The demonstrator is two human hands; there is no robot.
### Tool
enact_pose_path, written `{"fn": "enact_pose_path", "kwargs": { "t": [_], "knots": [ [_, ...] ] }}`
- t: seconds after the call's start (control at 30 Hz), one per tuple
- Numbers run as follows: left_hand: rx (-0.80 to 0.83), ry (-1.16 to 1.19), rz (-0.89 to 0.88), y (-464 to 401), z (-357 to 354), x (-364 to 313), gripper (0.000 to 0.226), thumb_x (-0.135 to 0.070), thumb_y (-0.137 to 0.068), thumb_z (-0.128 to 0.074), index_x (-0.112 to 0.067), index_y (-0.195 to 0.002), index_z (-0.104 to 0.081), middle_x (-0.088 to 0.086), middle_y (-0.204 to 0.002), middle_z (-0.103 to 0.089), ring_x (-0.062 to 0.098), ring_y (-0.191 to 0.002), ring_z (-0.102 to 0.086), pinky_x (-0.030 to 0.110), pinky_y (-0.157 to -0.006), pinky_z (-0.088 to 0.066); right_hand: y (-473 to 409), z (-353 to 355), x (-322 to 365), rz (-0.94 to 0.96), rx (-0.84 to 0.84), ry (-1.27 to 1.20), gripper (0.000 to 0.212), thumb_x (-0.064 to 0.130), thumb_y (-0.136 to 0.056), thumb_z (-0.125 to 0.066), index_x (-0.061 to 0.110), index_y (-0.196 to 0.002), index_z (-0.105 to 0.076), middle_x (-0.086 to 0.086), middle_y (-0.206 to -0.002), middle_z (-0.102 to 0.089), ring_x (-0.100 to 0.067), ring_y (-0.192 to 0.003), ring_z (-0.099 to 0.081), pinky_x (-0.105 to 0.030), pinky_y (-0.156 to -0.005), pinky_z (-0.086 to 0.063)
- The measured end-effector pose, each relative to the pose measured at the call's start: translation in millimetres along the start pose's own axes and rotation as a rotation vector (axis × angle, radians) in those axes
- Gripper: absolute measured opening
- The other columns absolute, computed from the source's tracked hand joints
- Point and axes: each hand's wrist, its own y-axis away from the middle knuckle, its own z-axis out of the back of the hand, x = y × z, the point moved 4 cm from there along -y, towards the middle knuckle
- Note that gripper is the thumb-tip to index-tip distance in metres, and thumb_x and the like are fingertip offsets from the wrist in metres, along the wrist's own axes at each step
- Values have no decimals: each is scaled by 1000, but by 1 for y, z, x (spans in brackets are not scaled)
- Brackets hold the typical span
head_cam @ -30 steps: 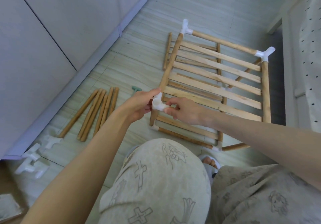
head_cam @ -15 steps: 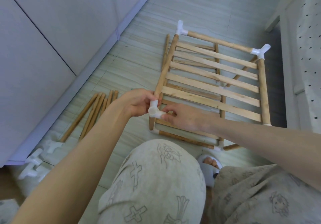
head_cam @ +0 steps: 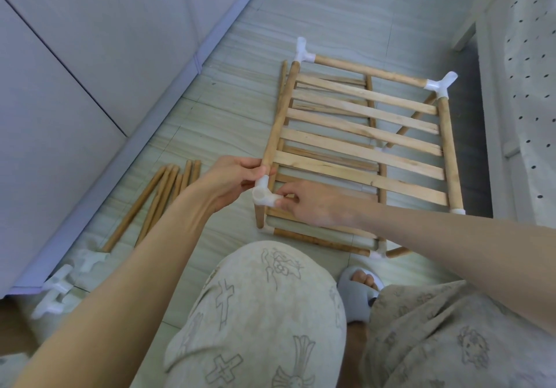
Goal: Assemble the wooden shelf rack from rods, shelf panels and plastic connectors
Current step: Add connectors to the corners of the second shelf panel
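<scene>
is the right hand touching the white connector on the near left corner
Touching: the head view shows the right hand pinching the side arm of the white connector.

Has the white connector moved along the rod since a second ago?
Cannot tell. The camera shifted; the white connector sits at the same near end of the side rod.

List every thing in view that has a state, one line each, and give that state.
Left hand: grips the side rod by the connector.
Right hand: fingers pinch the near connector.
Near connector: on the side rod's end, one socket open, facing up.
Side rod: far end plugged into a corner connector.
Shelf frame: partly assembled, lying flat.
Loose rods: unused, on the floor.
Spare connectors: unused, by the wall.
</scene>
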Motion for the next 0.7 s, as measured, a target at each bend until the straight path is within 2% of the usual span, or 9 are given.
{"fn": "enact_pose_path", "kwargs": {
  "t": [0.07,0.17,0.23,0.33,0.43,0.53,0.57,0.63,0.7],
  "knots": [
    [13,27,-30,1,2,3,24,-5,-96,-45,4,-113,-59,5,-94,-68,8,-84,-66,14,-72,-54,0,2,0,1,-8,-3,32,29,-101,-37,14,-123,-54,1,-102,-50,-15,-93,-43,-24,-76,-30],
    [60,104,25,2,4,9,32,-23,-102,-35,-6,-105,-62,2,-96,-71,9,-90,-66,20,-73,-53,-1,3,-2,7,-21,17,32,29,-101,-37,14,-123,-53,1,-102,-48,-14,-94,-42,-23,-76,-29],
    [61,74,94,0,3,12,38,-34,-101,-34,-9,-108,-62,0,-100,-69,8,-90,-65,21,-72,-51,-2,1,-3,6,-22,18,32,30,-101,-36,14,-123,-53,1,-102,-49,-15,-94,-43,-23,-76,-29],
    [32,32,182,-7,-5,14,44,-47,-96,-40,-12,-106,-65,-4,-89,-65,9,-83,-60,25,-75,-47,-6,-2,-6,8,-34,27,29,30,-101,-36,13,-116,-54,1,-97,-50,-17,-91,-44,-26,-75,-30],
    [7,62,226,-12,-9,19,34,-47,-92,-50,-18,-94,-67,-4,-91,-64,13,-87,-59,29,-86,-45,-9,-7,-9,32,-100,52,29,36,-99,-38,16,-113,-52,1,-94,-54,-18,-87,-49,-28,-72,-33],
    [20,125,228,-15,-8,25,30,-43,-89,-56,-16,-91,-68,-2,-97,-66,18,-95,-59,35,-97,-43,-14,-14,-11,101,-185,175,38,47,-95,-41,18,-118,-50,-5,-104,-62,-26,-94,-57,-33,-71,-39],
    [20,138,217,-16,-8,25,30,-41,-89,-56,-14,-89,-68,-3,-93,-66,18,-93,-59,35,-94,-44,-16,-16,-12,117,-204,215,39,48,-96,-39,17,-118,-48,-8,-107,-62,-29,-96,-58,-33,-69,-39],
    [-4,195,176,-18,-10,24,32,-37,-92,-51,-10,-84,-66,-2,-85,-66,18,-82,-59,30,-79,-47,-21,-16,-11,133,-231,236,39,47,-97,-36,16,-118,-47,-11,-109,-62,-32,-97,-58,-33,-67,-36],
    [-34,291,146,-19,-16,23,35,-32,-96,-46,-6,-79,-63,1,-83,-65,16,-71,-60,26,-65,-51,-26,-15,-11,145,-236,213,38,46,-98,-36,16,-119,-47,-11,-111,-62,-32,-99,-58,-35,-70,-40]
  ]
}}
